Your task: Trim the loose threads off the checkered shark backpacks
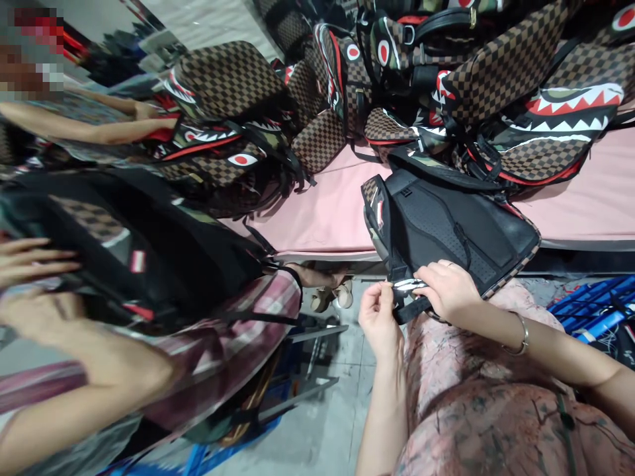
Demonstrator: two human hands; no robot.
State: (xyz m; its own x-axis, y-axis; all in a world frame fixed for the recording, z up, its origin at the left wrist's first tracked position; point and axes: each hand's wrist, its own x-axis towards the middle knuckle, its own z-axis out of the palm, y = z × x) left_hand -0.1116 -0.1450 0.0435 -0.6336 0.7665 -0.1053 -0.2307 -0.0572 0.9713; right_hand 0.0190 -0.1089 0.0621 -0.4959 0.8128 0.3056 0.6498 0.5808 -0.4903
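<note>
Spanning the pink-covered table's (322,225) near edge and the lap (436,350), the black-backed, brown-checked fabric backpack (436,218) looks light, soft-sided and best steadied by its padded rim, while left fingers (385,297) pinch together beside a small silvery object (407,284) that right fingers (430,272) grip.

I can make out a black backpack (446,221) with a matt, finely perforated, fabric-like back panel. A checkered bag (233,79) looks like smooth, faintly shiny coated leather. The pink tabletop (332,228) has a smooth, soft sheen; the bracelet (524,337) is glossy silvery metal; the dress (461,430), matt printed cloth.
</note>
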